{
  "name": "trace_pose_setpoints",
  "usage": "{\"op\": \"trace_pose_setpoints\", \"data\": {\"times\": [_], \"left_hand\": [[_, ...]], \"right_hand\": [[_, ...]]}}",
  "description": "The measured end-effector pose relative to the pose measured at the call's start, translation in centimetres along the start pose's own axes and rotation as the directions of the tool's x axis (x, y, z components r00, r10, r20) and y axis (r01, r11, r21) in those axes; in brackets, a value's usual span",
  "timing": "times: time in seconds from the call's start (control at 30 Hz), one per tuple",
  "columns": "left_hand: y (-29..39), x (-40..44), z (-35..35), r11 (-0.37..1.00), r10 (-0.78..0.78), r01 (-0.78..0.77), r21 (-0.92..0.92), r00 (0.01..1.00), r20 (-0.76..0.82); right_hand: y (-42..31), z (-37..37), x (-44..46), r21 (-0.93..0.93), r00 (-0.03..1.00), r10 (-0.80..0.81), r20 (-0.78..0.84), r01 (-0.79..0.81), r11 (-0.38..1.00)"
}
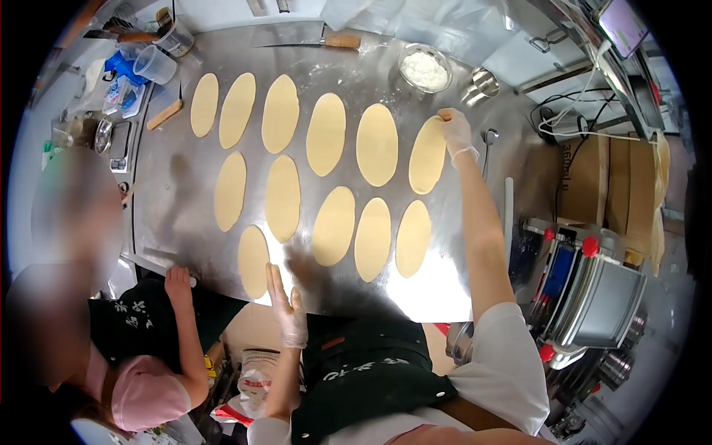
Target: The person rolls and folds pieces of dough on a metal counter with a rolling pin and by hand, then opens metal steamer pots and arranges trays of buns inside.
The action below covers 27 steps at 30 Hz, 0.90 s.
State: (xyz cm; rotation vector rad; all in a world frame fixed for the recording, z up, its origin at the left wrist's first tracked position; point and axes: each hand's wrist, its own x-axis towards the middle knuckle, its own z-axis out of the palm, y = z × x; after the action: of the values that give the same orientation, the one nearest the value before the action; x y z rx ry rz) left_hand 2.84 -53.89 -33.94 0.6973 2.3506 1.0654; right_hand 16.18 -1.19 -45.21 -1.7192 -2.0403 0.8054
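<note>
Head view shows 12 dough ovals (377,144), 2 gloved hands (289,314) (457,132).

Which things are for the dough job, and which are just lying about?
Seem part of the job:
flat dough ovals, with the gloved right hand at one and the gloved left hand beside another
metal table under them
perhaps the white powder

Seem just lying about:
wooden-handled knife
clear plastic cup
cardboard box
</note>
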Motion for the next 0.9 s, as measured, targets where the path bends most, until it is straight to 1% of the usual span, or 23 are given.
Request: {"op": "trace_pose_setpoints", "data": {"times": [0.03,0.13,0.17,0.23,0.3,0.33,0.37,0.4,0.43,0.47,0.53,0.57,0.63,0.67,0.7,0.73,0.77,0.8,0.83,0.87,0.9], "left_hand": [[0.2,-0.3,0.6,0.999,-0.027,0.027,-0.026,1.000,0.002],[1.2,-0.5,2.7,0.989,-0.099,0.101,-0.107,0.995,0.017],[1.8,-0.3,3.9,0.979,-0.122,0.117,-0.168,0.992,-0.019],[3.4,1.0,6.3,0.941,-0.187,0.198,-0.274,0.980,0.064],[6.3,3.3,8.8,0.883,-0.198,0.261,-0.391,0.961,0.194],[8.2,4.9,10.2,0.838,-0.179,0.298,-0.456,0.942,0.286],[10.1,6.7,12.0,0.731,-0.237,0.431,-0.529,0.887,0.395],[12.0,8.3,13.8,0.600,-0.275,0.555,-0.576,0.819,0.504],[13.5,9.6,15.2,0.447,-0.217,0.634,-0.631,0.761,0.611],[14.8,10.6,16.5,0.282,-0.138,0.706,-0.650,0.700,0.701],[15.0,12.0,21.3,0.106,-0.147,0.827,-0.552,0.562,0.814],[14.4,12.2,23.0,0.015,-0.140,0.872,-0.490,0.487,0.862],[12.7,11.4,23.9,0.223,-0.050,0.828,-0.514,0.536,0.843],[11.9,10.8,24.0,0.323,-0.001,0.790,-0.521,0.550,0.835],[12.2,10.1,23.3,0.312,0.006,0.783,-0.538,0.565,0.825],[12.9,9.2,22.2,0.302,0.013,0.775,-0.555,0.579,0.815],[13.2,8.3,21.3,0.292,0.019,0.767,-0.572,0.593,0.805],[13.0,7.6,20.8,0.281,-0.034,0.796,-0.535,0.566,0.824],[12.7,6.8,20.3,0.267,-0.088,0.826,-0.497,0.534,0.841],[12.4,5.8,19.8,0.245,-0.143,0.854,-0.459,0.500,0.854],[11.9,4.6,19.4,0.235,-0.149,0.847,-0.477,0.516,0.844]], "right_hand": [[0.3,0.3,1.0,-0.055,1.000,-0.021,0.022,0.022,0.998],[0.8,-0.3,3.5,-0.130,0.959,-0.001,0.284,0.039,0.991],[1.1,-0.2,3.6,-0.140,0.962,-0.041,0.268,0.081,0.987],[-0.4,-1.6,1.6,-0.166,0.966,-0.117,0.231,0.158,0.973],[-2.5,-3.4,-1.7,-0.124,0.957,-0.230,0.177,0.254,0.959],[-3.2,-4.2,-3.8,-0.106,0.948,-0.282,0.147,0.299,0.948],[-3.2,-4.8,-5.9,-0.135,0.892,-0.446,0.064,0.451,0.882],[-3.2,-5.5,-8.3,-0.178,0.800,-0.600,-0.012,0.588,0.789],[-3.9,-6.5,-11.4,-0.406,0.779,-0.623,0.068,0.592,0.696],[-4.2,-7.4,-14.5,-0.604,0.764,-0.627,0.151,0.573,0.554],[-2.8,-8.4,-18.8,-0.515,0.644,-0.712,0.280,0.727,0.455],[-2.5,-8.9,-20.2,-0.378,0.659,-0.688,0.303,0.746,0.548],[-2.3,-9.9,-22.3,-0.082,0.675,-0.642,0.363,0.709,0.700],[-2.4,-10.2,-23.0,0.100,0.869,-0.413,0.270,0.402,0.910],[-2.8,-10.4,-23.5,0.300,0.964,-0.118,0.236,0.043,0.953],[-2.8,-10.6,-23.8,0.482,0.944,0.192,0.267,-0.303,0.822],[-1.7,-10.2,-23.5,0.568,0.856,0.246,0.455,-0.492,0.660],[0.4,-9.0,-22.5,0.591,0.736,0.247,0.631,-0.662,0.461],[2.3,-7.2,-21.9,0.546,0.592,0.197,0.782,-0.802,0.242],[3.8,-4.9,-21.4,0.502,0.509,0.166,0.845,-0.861,0.086],[2.7,-4.9,-21.0,0.470,0.489,0.244,0.837,-0.872,0.135]]}}
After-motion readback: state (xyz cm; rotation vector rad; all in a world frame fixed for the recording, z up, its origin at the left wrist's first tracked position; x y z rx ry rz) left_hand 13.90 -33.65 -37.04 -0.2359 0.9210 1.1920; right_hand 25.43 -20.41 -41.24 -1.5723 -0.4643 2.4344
